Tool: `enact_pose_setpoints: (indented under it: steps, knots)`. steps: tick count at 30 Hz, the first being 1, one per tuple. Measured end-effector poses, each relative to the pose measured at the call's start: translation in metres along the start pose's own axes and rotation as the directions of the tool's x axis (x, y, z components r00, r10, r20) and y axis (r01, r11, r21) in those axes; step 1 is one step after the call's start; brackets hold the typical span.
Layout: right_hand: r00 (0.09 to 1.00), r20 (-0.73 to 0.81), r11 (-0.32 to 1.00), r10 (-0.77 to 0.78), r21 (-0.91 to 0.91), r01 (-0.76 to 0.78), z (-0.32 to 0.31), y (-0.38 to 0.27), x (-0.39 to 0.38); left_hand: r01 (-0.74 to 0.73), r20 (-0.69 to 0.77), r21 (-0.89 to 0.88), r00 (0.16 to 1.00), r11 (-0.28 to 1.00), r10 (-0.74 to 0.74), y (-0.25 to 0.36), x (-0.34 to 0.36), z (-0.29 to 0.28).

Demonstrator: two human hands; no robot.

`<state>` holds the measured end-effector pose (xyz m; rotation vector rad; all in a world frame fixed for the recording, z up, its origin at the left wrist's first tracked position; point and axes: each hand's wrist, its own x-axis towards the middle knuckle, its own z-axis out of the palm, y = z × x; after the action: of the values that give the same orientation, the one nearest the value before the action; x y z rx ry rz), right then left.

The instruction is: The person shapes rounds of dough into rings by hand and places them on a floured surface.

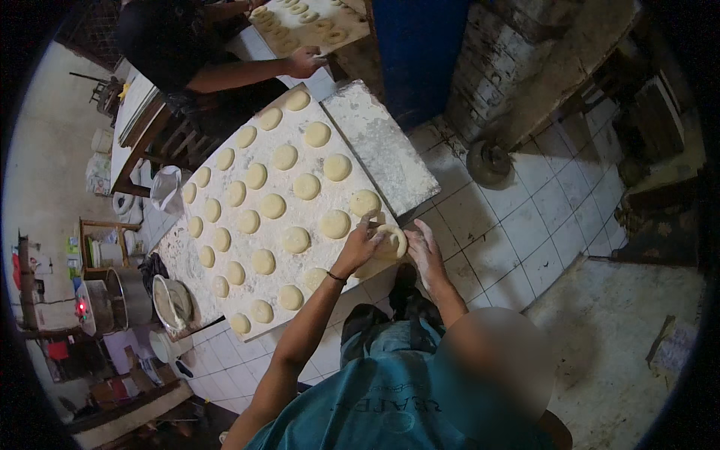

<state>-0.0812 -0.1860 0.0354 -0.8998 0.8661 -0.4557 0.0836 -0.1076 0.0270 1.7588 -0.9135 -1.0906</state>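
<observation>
My left hand (362,246) and my right hand (425,256) hold a pale dough ring (403,241) between them, at the near right corner of a floured board (315,217). The fingers of the left hand curl at the ring's left side, and those of the right hand close on its right edge. Flour whitens the right fingers. Round, flattened dough pieces lie in rows across the board, among them one (364,202) just beyond my left hand and another (334,223) to its left. A black band circles my left wrist.
A second floured board (382,150) juts out under the right side. Across the table another person's hand (305,62) is near a tray (349,34) of dough rings. A flour-dusted bucket (172,304) stands left, a round metal pot (489,163) on the tiled floor right.
</observation>
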Motion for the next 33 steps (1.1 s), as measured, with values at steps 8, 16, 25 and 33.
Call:
enact_pose_setpoints:
  steps: [8, 16, 25, 33]
  knots:
    - [0.964, -0.001, 0.881, -0.266, -0.405, 0.243, -0.017, -0.031, 0.018, -0.206, 0.089, 0.908, 0.946, 0.365, 0.313, 0.015, -0.047, 0.022]
    - [0.749, 0.612, 0.165, -0.253, -0.736, 0.657, 0.069, -0.025, 0.133, -0.221, 0.128, 0.888, 0.961, 0.404, 0.246, 0.02, -0.057, 0.023]
    - [0.863, 0.497, 0.446, -0.091, -0.754, 0.482, 0.09, -0.057, 0.054, -0.167, -0.54, 0.243, 0.795, 0.956, 0.277, 0.05, -0.085, -0.042]
    - [0.857, 0.45, 0.772, -0.252, -0.441, 0.458, 0.164, -0.033, -0.055, -0.339, -0.465, -0.335, 0.871, 0.879, 0.159, 0.05, -0.153, -0.088]
